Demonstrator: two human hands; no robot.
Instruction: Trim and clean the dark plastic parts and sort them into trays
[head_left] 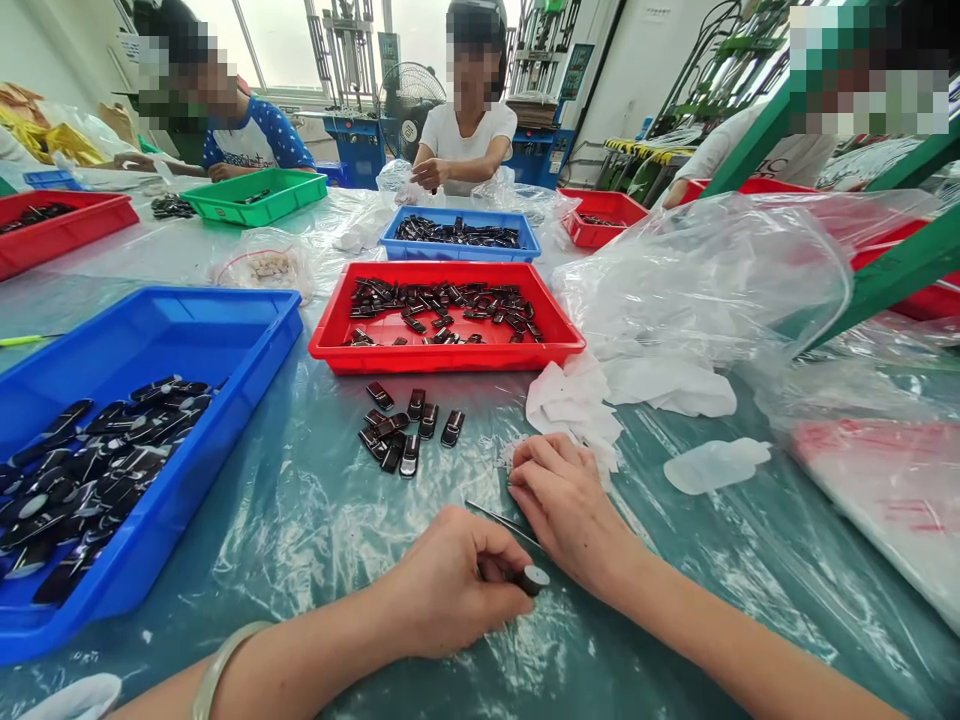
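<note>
My left hand is closed around a small black plastic part with a round pale end, held just above the table. My right hand rests on the table with its fingers bent together, the tips at a small heap of tiny clear bits. What those fingertips pinch, if anything, is hidden. A thin metal tool like tweezers lies between the hands, its far part hidden at my right hand. Several glossy black clip-like parts lie loose ahead of my hands.
A blue tray of black parts stands at left; a red tray of similar parts stands ahead. White tissue, a translucent squeeze bottle and plastic bags lie right. Co-workers sit across the plastic-covered table. A green frame rises at right.
</note>
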